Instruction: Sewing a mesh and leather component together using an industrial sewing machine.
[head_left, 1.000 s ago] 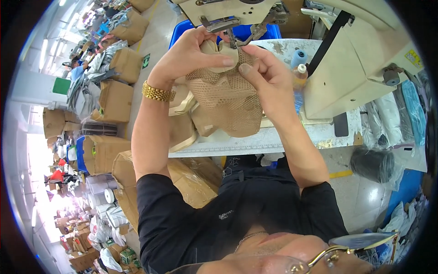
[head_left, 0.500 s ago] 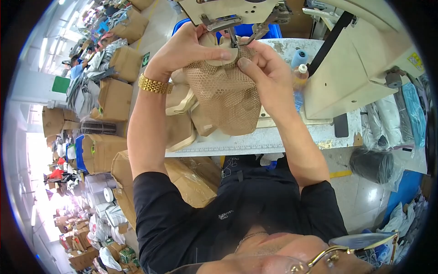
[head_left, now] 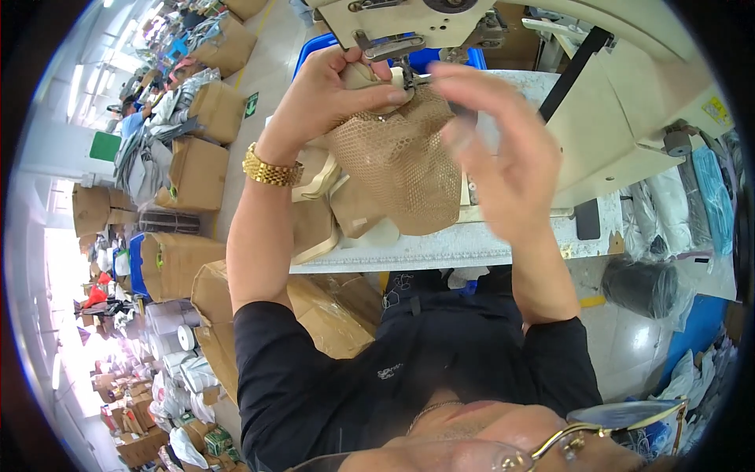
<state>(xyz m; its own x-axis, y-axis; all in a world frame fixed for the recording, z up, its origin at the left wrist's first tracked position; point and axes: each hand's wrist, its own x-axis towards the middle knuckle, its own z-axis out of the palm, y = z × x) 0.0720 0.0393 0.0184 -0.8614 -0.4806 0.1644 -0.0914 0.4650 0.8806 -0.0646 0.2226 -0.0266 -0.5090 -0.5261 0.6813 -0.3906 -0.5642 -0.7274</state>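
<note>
The white table point(head_left: 417, 256) spans the scene, and the pale sewing machine point(head_left: 629, 118) stands over its right side and far edge. A blue bin point(head_left: 308, 52) shows beyond the far edge. Beige pieces point(head_left: 313, 228) lie at the table's left end, close to the near edge. The tan mesh piece point(head_left: 401, 173) is between them and the machine: its top is under the machine head, and its loose body spreads toward the near edge, stopping short of it.

The right hand point(head_left: 511, 157), pinching the mesh beside the needle a moment ago, has now lifted and swung rightward, blurred, its fingers spread and gripping nothing; whether a fingertip still brushes the mesh, I cannot tell. The left hand point(head_left: 322, 98) keeps its pinch on the mesh's top left, thumb uppermost, so it alone seems to be steadying the work at the presser foot point(head_left: 408, 77). A gold watch point(head_left: 271, 167) circles the left wrist.
</note>
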